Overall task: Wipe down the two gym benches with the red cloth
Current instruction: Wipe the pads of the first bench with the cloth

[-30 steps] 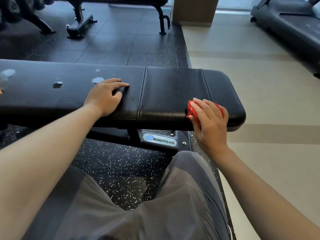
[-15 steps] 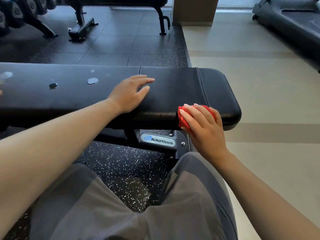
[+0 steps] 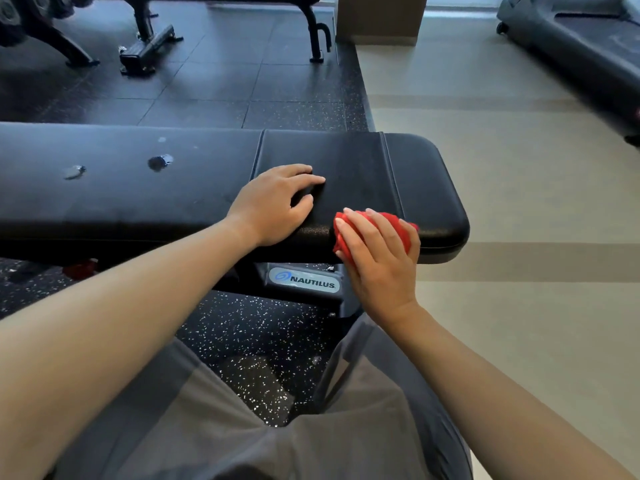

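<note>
A long black padded bench (image 3: pixel 346 157) runs across in front of me, with worn spots (image 3: pixel 159 162) on its left part. My left hand (image 3: pixel 273 206) rests on the top of the pad just right of the seam, fingers loosely bent and holding nothing. My right hand (image 3: pixel 377 261) holds the bunched red cloth (image 3: pixel 386 218) against the bench's near front edge, close to its right end. The thumb is hidden behind the cloth. A second black bench (image 3: pixel 315 36) stands at the back; only its legs and lower frame show.
A Nautilus label (image 3: pixel 304 280) marks the bench frame above the speckled rubber floor. My knees in grey shorts (image 3: pixel 363 427) are below. A treadmill (image 3: pixel 571 39) stands at the back right on the beige floor. A tan column base (image 3: pixel 381 19) is at the top.
My left hand slid to the right along the bench top, across the seam, and its fingers bent. My right hand moved the cloth a little left along the front edge.
</note>
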